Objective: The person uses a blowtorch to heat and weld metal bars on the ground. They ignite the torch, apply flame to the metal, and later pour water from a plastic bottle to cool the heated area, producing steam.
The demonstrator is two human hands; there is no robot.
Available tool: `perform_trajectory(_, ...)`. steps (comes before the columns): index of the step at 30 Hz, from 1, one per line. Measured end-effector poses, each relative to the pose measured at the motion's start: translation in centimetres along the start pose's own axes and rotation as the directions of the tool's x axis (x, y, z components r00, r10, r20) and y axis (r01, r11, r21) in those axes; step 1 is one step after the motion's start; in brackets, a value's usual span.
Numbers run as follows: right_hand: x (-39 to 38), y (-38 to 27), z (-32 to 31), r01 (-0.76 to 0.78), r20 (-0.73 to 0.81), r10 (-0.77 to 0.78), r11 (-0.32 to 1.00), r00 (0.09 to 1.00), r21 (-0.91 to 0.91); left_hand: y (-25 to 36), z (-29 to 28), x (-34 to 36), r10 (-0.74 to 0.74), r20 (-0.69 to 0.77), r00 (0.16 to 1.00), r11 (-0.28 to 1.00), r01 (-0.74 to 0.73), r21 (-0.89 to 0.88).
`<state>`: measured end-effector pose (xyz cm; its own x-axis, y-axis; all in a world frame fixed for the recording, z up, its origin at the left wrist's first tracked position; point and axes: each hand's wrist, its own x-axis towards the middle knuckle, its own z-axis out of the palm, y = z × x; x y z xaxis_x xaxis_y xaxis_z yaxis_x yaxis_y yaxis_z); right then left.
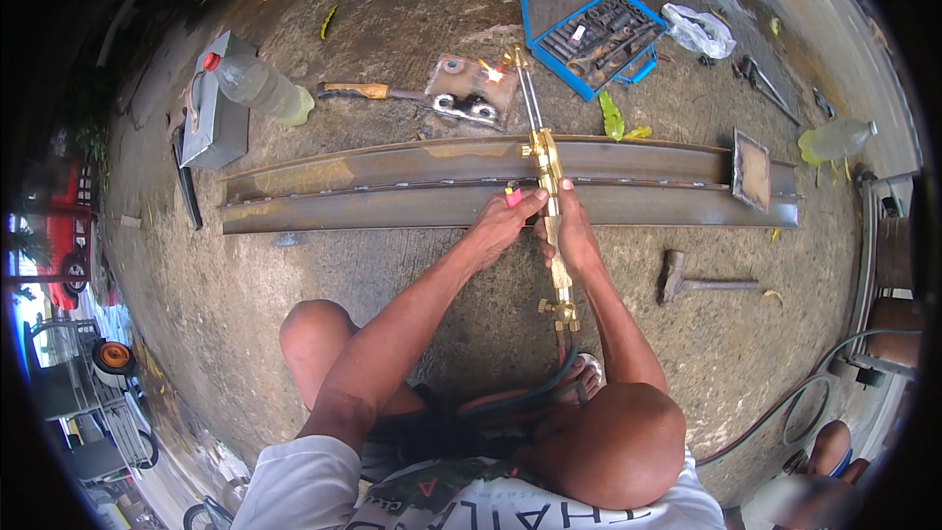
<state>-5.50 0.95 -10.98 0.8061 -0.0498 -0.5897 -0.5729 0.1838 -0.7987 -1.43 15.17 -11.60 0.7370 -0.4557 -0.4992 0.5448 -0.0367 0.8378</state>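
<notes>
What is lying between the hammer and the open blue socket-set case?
The head view shows a long steel beam between the hammer and the socket-set case, with a green-yellow leaf and a smaller yellow leaf on the case's side.

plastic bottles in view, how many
2: a red-capped bottle beside the grey metal box at the left, and a second bottle at the far right.

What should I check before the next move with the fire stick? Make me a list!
1. Torch gripped: ok, the right hand wraps it.
2. Flame away from fingers: ok, it burns at the far tip.
3. Lighter put away: not ok, it is in the left hand.
4. Gloves on: not ok, both hands are bare.
5. Hose undamaged: cannot tell, partly hidden.
</notes>
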Motion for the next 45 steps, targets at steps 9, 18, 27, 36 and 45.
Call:
perform_trajectory(9, 0.4, -0.9, 0.1, 0.008, 0.011, -0.008, 1.000, 1.000, -0.016, -0.2, -0.9, 1.1, -0.015, 0.037, 0.999, 1.000, 0.014, 0.015)
perform_trajectory(18, 0.4, -0.8, 0.1, 0.016, 0.014, -0.016, 0.999, 1.000, -0.030, -0.2, -0.9, 1.0, -0.021, 0.038, 0.999, 1.000, 0.020, 0.023)
perform_trajectory(27, 0.4, -0.8, 0.0, 0.023, 0.026, -0.022, 0.999, 0.999, -0.036, -0.2, -0.8, 0.9, -0.032, 0.015, 0.999, 0.999, 0.032, 0.035)
perform_trajectory(36, 0.6, -0.8, 0.2, 0.013, 0.025, -0.013, 1.000, 1.000, -0.022, -0.5, -1.1, 1.2, -0.007, 0.046, 0.999, 1.000, 0.007, 0.009)
perform_trajectory(45, 0.6, -0.7, 0.0, 0.030, 0.039, -0.029, 0.999, 0.999, -0.035, -0.2, -0.9, 1.0, -0.028, 0.016, 0.999, 0.999, 0.028, 0.024)
